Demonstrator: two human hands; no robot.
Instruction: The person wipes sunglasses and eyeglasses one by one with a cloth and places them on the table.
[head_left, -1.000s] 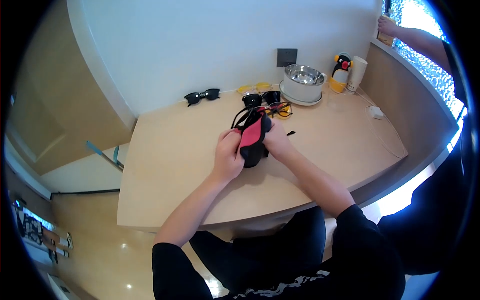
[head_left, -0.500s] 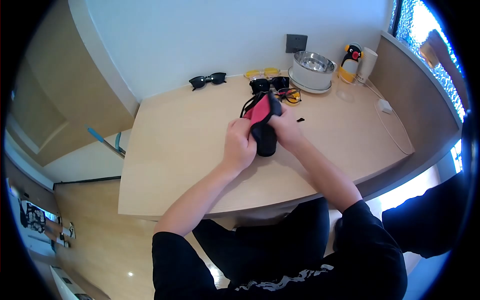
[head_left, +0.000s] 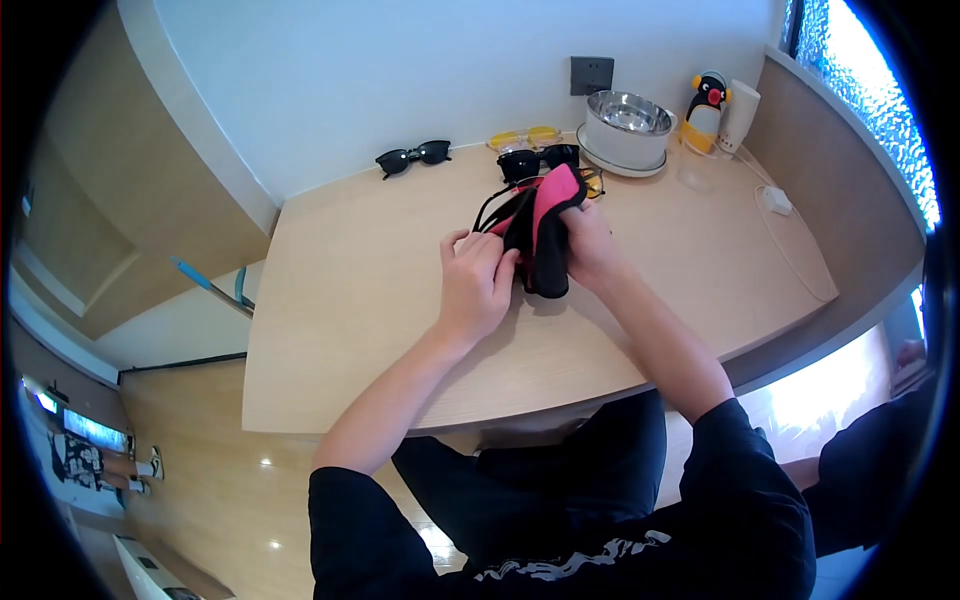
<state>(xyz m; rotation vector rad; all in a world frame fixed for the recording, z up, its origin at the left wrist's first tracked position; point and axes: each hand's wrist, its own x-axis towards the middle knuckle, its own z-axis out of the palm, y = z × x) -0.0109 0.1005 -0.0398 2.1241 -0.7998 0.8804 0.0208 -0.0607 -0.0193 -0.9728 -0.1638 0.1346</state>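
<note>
A soft black pouch [head_left: 548, 262] with a pink lining is held above the table, its pink flap folded back at the top. My left hand [head_left: 472, 283] pinches its left side near the opening, with thin black cords just beyond the fingers. On the other side my right hand [head_left: 594, 247] grips the flap and edge, thumb on the pink lining. Behind the pouch lie black sunglasses [head_left: 540, 162] and yellow-lensed glasses [head_left: 594, 182], the latter partly hidden by the pouch. Whether anything is inside the pouch cannot be seen.
Another pair of sunglasses [head_left: 414, 158] lies by the wall, and yellow-framed glasses [head_left: 525, 138] sit further back. A metal-lined white bowl [head_left: 628, 128], a penguin figure [head_left: 705, 112] and a white cable [head_left: 790, 262] are at the right. A person's dark sleeve [head_left: 865, 470] shows at the right edge.
The pouch has turned and opened out, so more of its pink flap and its inside show. My right hand has moved slightly right, and my left fingers have shifted along the opening.
</note>
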